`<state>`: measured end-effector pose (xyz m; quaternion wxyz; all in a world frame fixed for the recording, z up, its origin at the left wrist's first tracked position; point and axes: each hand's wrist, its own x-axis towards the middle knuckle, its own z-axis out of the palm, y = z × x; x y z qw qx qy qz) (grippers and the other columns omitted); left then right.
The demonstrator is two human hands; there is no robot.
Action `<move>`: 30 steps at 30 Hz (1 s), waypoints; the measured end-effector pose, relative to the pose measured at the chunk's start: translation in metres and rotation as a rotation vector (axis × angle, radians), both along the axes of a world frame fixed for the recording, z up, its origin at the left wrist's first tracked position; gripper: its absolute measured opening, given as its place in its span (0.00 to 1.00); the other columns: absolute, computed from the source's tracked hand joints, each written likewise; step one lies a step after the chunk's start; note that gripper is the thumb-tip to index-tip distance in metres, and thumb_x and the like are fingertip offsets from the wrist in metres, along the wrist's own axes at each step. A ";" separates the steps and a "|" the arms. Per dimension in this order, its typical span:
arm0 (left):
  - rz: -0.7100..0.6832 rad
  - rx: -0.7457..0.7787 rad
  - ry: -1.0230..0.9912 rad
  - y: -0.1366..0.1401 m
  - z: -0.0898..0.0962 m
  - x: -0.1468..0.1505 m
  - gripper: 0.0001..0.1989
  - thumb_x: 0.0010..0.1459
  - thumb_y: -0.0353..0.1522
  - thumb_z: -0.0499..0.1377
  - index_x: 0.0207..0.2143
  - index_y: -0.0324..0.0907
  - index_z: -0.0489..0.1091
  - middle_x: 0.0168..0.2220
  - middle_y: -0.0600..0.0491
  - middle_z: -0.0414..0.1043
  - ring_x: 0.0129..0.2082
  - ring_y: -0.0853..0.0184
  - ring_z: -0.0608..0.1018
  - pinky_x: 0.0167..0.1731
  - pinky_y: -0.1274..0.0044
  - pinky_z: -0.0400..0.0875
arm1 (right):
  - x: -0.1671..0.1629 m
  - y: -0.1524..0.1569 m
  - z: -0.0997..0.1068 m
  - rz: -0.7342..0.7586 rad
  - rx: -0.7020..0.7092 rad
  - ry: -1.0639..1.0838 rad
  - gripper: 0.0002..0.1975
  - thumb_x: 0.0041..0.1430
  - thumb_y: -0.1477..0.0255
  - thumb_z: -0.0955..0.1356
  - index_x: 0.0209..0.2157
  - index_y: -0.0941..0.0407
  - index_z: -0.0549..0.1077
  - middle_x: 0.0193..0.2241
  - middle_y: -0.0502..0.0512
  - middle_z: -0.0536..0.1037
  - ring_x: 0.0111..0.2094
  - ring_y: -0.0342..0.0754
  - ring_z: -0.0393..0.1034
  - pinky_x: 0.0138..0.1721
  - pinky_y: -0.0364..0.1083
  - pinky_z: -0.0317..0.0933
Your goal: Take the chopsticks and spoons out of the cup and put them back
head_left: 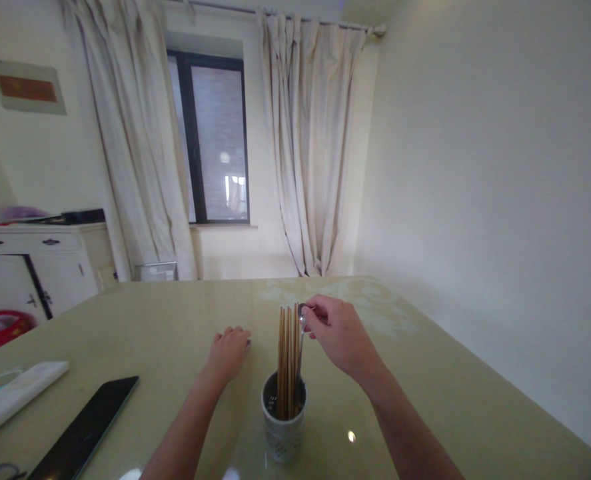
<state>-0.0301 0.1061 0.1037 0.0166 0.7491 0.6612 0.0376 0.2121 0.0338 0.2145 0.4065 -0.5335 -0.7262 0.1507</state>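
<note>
A light ceramic cup [284,437] with a perforated pattern stands upright on the table, holding several wooden chopsticks [288,360]. Beside the chopsticks is a metal spoon [302,320], bowl end up, its handle running down into the cup. My right hand [335,330] pinches the spoon near its bowl with thumb and fingers. To the left of the cup, my left hand [229,353] rests on the tabletop with its fingers curled under. A small greyish spot shows at its thumb side; whether it is a held object is unclear.
The glossy greenish table [175,320] reaches to the right wall. A black flat slab [88,427] and a white long object [20,397] lie at the left, with cords near the corner. Beyond are a white cabinet [70,267], a red basin [2,330] and curtains [315,133].
</note>
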 end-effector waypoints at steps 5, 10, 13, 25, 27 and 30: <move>-0.023 -0.052 0.020 0.002 -0.011 -0.005 0.16 0.66 0.26 0.52 0.50 0.46 0.75 0.54 0.45 0.79 0.58 0.54 0.76 0.55 0.60 0.62 | 0.000 0.002 -0.004 0.008 -0.110 -0.024 0.07 0.67 0.72 0.67 0.34 0.55 0.77 0.26 0.52 0.84 0.28 0.48 0.82 0.32 0.42 0.66; -0.003 -0.050 -0.012 0.007 -0.019 -0.007 0.15 0.65 0.27 0.53 0.51 0.47 0.73 0.55 0.44 0.77 0.59 0.54 0.76 0.56 0.61 0.63 | -0.001 0.002 -0.007 -0.016 -0.152 -0.113 0.07 0.66 0.73 0.68 0.33 0.55 0.76 0.26 0.51 0.85 0.27 0.46 0.80 0.31 0.41 0.62; 0.009 -0.041 -0.063 0.010 -0.022 -0.007 0.15 0.63 0.26 0.55 0.50 0.45 0.74 0.55 0.43 0.76 0.56 0.56 0.78 0.53 0.66 0.65 | 0.000 0.002 -0.007 -0.046 -0.167 -0.183 0.06 0.65 0.73 0.69 0.33 0.54 0.77 0.27 0.51 0.85 0.27 0.46 0.79 0.31 0.41 0.60; -0.197 0.069 -0.633 0.001 0.040 -0.018 0.08 0.61 0.32 0.57 0.37 0.42 0.77 0.36 0.51 0.83 0.38 0.63 0.82 0.41 0.74 0.74 | 0.001 -0.005 -0.002 -0.029 -0.226 -0.341 0.09 0.61 0.69 0.73 0.26 0.53 0.82 0.24 0.52 0.84 0.28 0.48 0.78 0.29 0.42 0.59; -0.262 0.139 -0.831 -0.012 0.067 -0.020 0.10 0.61 0.37 0.59 0.38 0.43 0.77 0.35 0.51 0.82 0.35 0.62 0.81 0.39 0.73 0.75 | 0.002 -0.005 0.000 -0.034 -0.213 -0.345 0.10 0.61 0.69 0.74 0.26 0.53 0.83 0.24 0.53 0.84 0.28 0.48 0.78 0.30 0.43 0.59; -0.350 0.215 -1.043 -0.039 0.102 -0.019 0.12 0.62 0.41 0.61 0.39 0.42 0.77 0.36 0.52 0.82 0.36 0.64 0.81 0.40 0.74 0.76 | 0.003 -0.005 0.002 -0.060 -0.172 -0.328 0.08 0.62 0.68 0.75 0.28 0.54 0.83 0.27 0.53 0.85 0.31 0.49 0.78 0.32 0.43 0.60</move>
